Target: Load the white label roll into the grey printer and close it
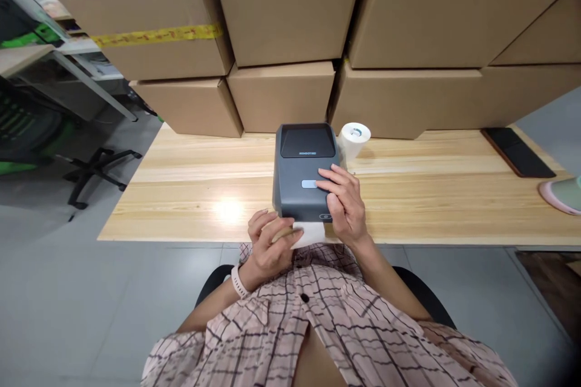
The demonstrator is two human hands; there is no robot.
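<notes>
Head camera view, nearest first: a plaid pink shirt (313,314) with dark lines, then a white wristband (238,282) on the left wrist. The left grip (269,242) pinches the left side of a blank white paper strip (313,232), which comes out of the label printer's front and reaches the tabletop's near edge. The right grip (347,208) is spread over the front right of the casing, fingers lying on it, fingertips at the pale blue bar (310,184).

The label printer (295,193) sits mid-tabletop, close to that near edge. It is a dark grey box with softened corners and a glossy black panel (307,140) toward the back. Small pale lettering on this panel cannot be read with certainty; a small outlined oval mark is at the front right.

Wood grain spreads widely over the tabletop (195,193) left of the printer, and again on the right as far as a pink-rimmed pale green container (565,193), cut by the frame. A white roll (354,136) stands upright just beside the printer's back right; farther right lies a dark phone (520,152) near the tabletop's edge. Stacked cardboard boxes (290,6) wall off the back; one has yellow tape (158,35) with illegible red print.
</notes>
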